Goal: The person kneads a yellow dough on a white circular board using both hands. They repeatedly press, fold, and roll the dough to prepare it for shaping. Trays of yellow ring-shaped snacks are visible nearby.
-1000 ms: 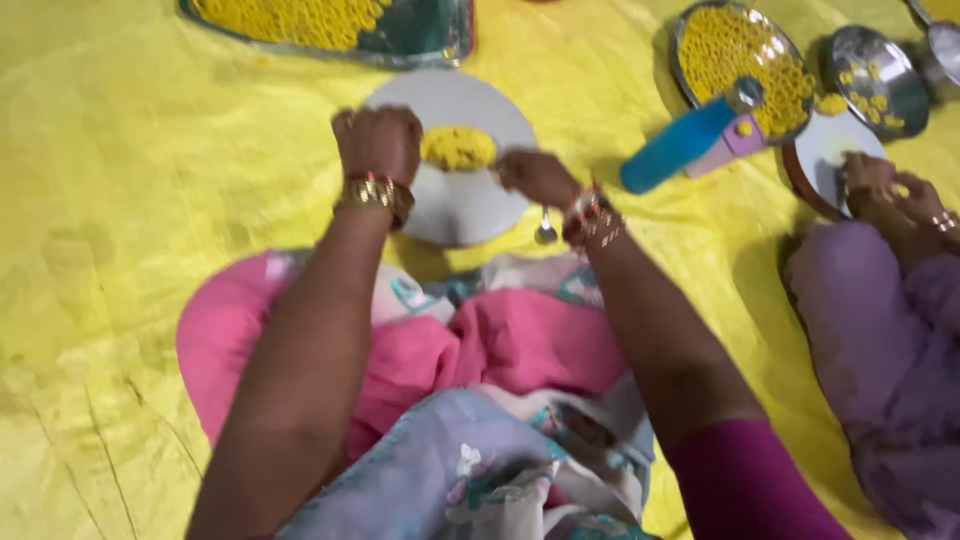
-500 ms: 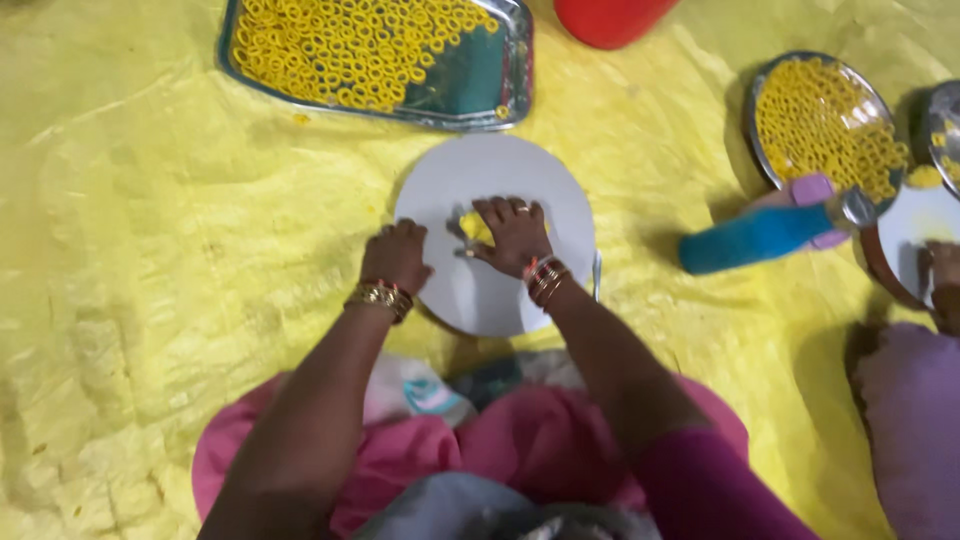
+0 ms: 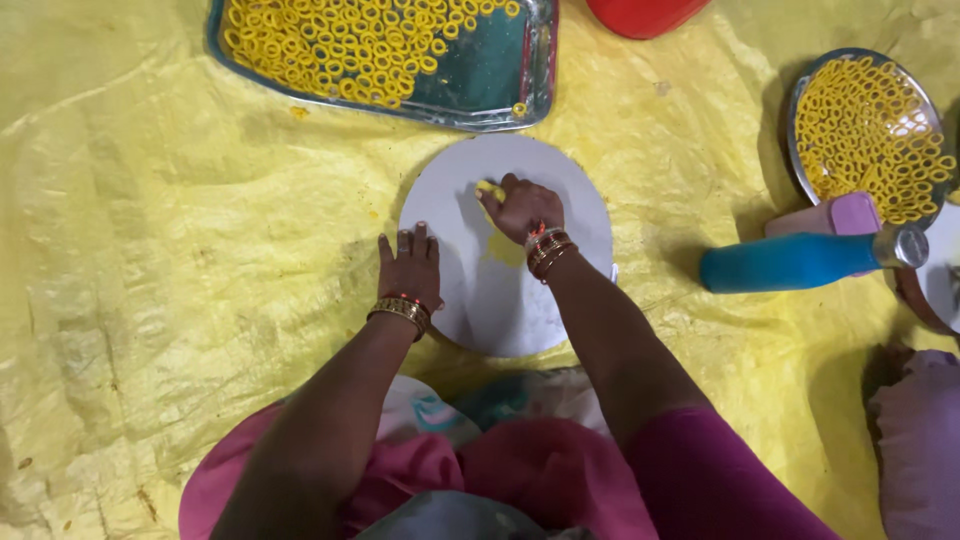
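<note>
The left hand (image 3: pixel 409 268) lies flat, fingers spread, on the round white board (image 3: pixel 560 190); the right hand (image 3: pixel 522 208) presses curled fingers onto yellow dough (image 3: pixel 489 188) at its middle. Beyond sits a rectangular steel tray (image 3: pixel 480 70) of yellow rings.

The round board (image 3: pixel 500 300) lies on the sheet (image 3: pixel 150 250), just before the person's lap. On the board rest the left hand (image 3: pixel 410 272), at its left edge, and the right hand (image 3: pixel 522 208), over a bit of dough (image 3: pixel 490 188). Behind the board lies a tray (image 3: pixel 490 75) of rings. Right of the board lies a bottle (image 3: pixel 790 262), and behind the bottle a plate (image 3: pixel 866 135) of rings.
</note>
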The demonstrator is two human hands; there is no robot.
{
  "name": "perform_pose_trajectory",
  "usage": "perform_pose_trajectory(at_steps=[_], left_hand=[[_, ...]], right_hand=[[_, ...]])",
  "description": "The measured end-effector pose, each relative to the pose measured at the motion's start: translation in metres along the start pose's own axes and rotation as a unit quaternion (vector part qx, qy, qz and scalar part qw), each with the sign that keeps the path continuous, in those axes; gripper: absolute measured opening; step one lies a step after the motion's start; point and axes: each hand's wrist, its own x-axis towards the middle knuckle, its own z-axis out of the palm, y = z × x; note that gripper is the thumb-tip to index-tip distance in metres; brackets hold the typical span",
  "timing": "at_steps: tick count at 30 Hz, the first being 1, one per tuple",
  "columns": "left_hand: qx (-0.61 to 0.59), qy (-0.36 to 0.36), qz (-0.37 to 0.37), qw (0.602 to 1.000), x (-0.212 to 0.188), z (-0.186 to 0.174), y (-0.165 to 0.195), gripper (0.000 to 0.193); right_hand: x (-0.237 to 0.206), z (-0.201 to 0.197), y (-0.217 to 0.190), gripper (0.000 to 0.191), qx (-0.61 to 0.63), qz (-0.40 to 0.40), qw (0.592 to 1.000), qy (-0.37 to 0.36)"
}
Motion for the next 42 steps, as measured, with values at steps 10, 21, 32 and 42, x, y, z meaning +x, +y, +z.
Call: perform_pose_trajectory(at_steps=[10,21,32,42], left_hand=[[0.032,0.038,-0.027,0.998,0.037,0.047,0.007,0.115],[0.052,-0.018,0.025,0.998,0.002,-0.002,-0.014,0.137],[0.106,-0.016,0.049,0.993,-0.004,-0.022,-0.008,0.14],[0.072,-0.014,0.023,0.997,-0.003,-0.015,-0.006,0.14]], right_hand=[[-0.078,0.045,-0.015,0.055,-0.077,-0.132,0.982,0.115],[-0.069,0.018,0.048,0.062,0.11,0.138,0.984,0.034],[-0.027,0.003,0.054,0.062,-0.043,0.11,0.992,0.053],[-0.109,0.055,0.018,0.065,-0.147,-0.084,0.977,0.132]])
